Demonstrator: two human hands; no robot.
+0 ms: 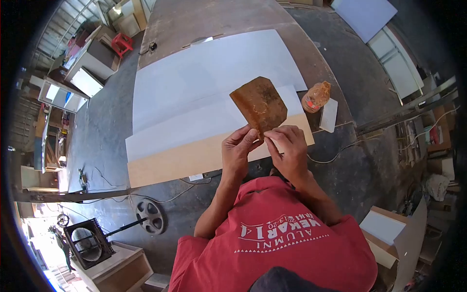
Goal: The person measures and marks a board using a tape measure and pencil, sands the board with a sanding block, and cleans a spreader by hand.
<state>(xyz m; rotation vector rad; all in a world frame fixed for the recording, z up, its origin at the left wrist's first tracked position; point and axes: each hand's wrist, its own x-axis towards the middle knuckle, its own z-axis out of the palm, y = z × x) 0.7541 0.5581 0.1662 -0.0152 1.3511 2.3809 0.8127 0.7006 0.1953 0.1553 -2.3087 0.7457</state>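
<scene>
A flat brown piece (265,103) with clipped corners and dark, crusty glue-like stains is held up over the table, tilted. My left hand (238,148) grips its lower corner between thumb and fingers. On the right side of that same corner, my right hand (289,148) is closed, with thumb and fingertips pinching at the edge. Under the piece lie a white sheet (194,82) and a pale wood-coloured strip (185,163). To the right stands an orange-brown smeared bottle (316,97), next to a small white block (329,116).
The long brown table (233,14) stretches away in front. A floor fan (86,242) stands at lower left, near a round slotted base (150,215). A red stool (121,45) is at far left. Cables (335,155) cross the floor, and boards (384,228) lean at lower right.
</scene>
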